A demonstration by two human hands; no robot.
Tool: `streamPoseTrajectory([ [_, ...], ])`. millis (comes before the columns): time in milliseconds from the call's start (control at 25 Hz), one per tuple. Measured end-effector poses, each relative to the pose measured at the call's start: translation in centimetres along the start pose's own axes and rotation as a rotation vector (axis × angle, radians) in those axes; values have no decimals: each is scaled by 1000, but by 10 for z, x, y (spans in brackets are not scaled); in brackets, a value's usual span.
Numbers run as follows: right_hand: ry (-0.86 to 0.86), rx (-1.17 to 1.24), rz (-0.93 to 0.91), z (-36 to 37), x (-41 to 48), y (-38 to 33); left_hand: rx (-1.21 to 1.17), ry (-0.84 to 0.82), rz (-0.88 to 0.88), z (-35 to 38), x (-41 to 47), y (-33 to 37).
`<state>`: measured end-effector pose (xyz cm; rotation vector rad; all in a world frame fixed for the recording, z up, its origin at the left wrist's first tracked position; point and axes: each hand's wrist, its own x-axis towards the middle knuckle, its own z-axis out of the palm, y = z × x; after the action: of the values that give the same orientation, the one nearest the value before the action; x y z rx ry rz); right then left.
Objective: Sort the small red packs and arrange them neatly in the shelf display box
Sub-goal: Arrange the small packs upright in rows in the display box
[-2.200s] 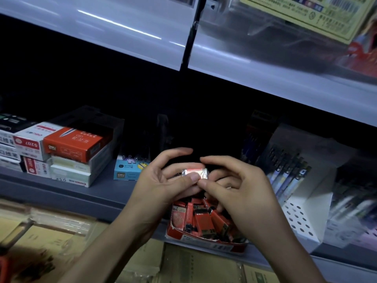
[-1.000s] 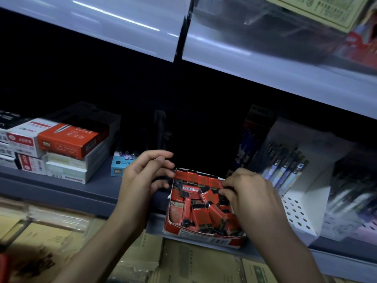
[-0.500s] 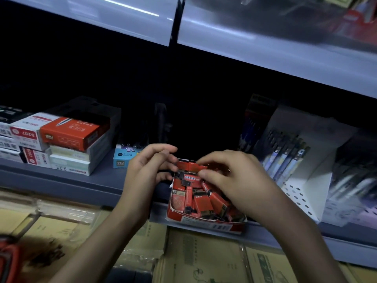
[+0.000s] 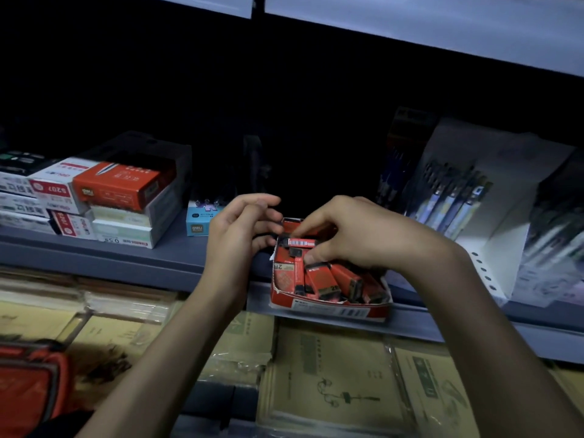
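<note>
My right hand (image 4: 357, 235) pinches 1 small red cardboard pack (image 4: 301, 242) between thumb and fingertips, over the back of the open red cardboard display box (image 4: 328, 311). My left hand (image 4: 235, 235) rests loosely curled and holding nothing, left of that pinch. Below my grip at least 6 more packs (image 4: 319, 281) lie skewed, so pressing this 1 down could wedge it crooked.

Right hand (image 4: 354, 235) pinches small red pack (image 4: 302, 243) above rear of open red cardboard display box (image 4: 328, 311); more red packs (image 4: 319, 281) lie in it below the grip. Left hand (image 4: 235, 235) just left. Stacked cardboard boxes (image 4: 120, 191) well left, white perforated pen holder (image 4: 493, 248) right, same grey shelf (image 4: 158, 260).
</note>
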<state>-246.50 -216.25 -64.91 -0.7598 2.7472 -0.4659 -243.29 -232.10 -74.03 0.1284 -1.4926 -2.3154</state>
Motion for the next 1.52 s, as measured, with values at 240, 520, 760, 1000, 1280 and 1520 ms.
streamPoseTrajectory([
  [240, 103, -85, -76, 6, -1, 8, 27, 14, 8, 2, -1, -1],
  [520, 185, 7, -129, 8, -6, 23, 7, 7, 8, 0, -1, 0],
  [760, 360, 288, -207, -2, -14, 26, 242, -32, 246, 1, -8, 7],
  [1000, 533, 402, -331, 1, -12, -6, 205, -73, 262, 15, -15, 23],
  [1280, 521, 90, -357, 26, 1, -43, -527, -79, -286, 15, -26, 47],
  [1520, 521, 240, -409, 14, 4, -37, -754, -20, -414, -4, -15, 51],
])
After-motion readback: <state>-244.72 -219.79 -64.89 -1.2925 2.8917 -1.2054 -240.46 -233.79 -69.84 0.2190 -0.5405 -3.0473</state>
